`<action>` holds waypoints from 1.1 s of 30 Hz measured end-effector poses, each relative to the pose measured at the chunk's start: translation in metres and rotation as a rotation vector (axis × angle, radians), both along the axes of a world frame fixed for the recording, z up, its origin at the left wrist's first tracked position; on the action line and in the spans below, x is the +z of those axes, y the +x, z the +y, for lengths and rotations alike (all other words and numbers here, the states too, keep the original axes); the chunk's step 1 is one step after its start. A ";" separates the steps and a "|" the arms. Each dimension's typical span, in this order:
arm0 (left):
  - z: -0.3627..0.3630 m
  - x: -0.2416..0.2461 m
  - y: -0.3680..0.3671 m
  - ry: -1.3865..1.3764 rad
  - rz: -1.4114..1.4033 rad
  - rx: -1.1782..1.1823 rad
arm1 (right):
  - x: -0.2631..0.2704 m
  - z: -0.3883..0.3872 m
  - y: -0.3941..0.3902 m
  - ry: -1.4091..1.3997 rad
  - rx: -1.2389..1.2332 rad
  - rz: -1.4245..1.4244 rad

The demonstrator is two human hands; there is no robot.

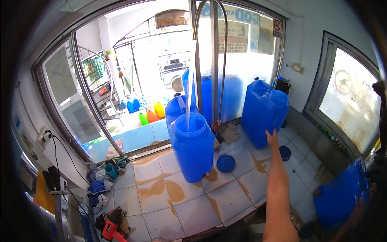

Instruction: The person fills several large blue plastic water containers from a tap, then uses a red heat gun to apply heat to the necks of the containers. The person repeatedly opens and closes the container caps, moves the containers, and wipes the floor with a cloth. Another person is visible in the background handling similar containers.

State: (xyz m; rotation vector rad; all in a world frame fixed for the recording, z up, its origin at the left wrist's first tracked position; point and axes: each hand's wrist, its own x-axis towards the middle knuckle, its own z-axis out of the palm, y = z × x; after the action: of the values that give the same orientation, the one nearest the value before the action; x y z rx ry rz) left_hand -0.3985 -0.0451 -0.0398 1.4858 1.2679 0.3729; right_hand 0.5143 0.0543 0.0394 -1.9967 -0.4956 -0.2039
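Note:
My left hand (271, 139) touches the lower front of a blue plastic water container (260, 110) with its thumb and a finger apart. That container stands upright, its wide mouth uncapped. At the dim right rim, my right hand (359, 207), partly hidden and blurred, is against another blue container (338, 193), which is tilted. In the middle stands an uncapped blue container (193, 151); a stream of water (190, 90) falls into its mouth from a curved metal pipe (225, 45). One blue screw lid (225, 163) lies beside it, and a second blue lid (285, 153) lies right of my left forearm.
Brown stains mark the white tiled counter (157, 224). A red heat gun (113, 227) lies at its front left, near hanging black cables (56, 151) and a teal cup (111, 171). A grey rag (229, 133) sits behind the lids. Colourful jugs (151, 114) stand beyond the open window.

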 end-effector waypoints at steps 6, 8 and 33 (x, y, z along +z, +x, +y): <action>0.010 -0.008 -0.006 0.267 0.284 0.032 | -0.036 -0.078 -0.174 0.012 -0.067 -0.019; 0.017 -0.015 -0.010 0.940 0.478 -0.187 | -0.082 -0.113 -0.239 0.004 -0.285 -0.067; 0.020 -0.038 -0.004 1.070 0.081 0.163 | -0.165 -0.174 -0.318 -0.106 -0.678 0.573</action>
State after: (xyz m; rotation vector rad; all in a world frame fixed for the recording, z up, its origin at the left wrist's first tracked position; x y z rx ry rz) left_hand -0.4028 -0.0247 -0.0780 2.2816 1.3110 1.2442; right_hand 0.1961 -0.1197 -0.1256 -2.1414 0.5535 -0.0085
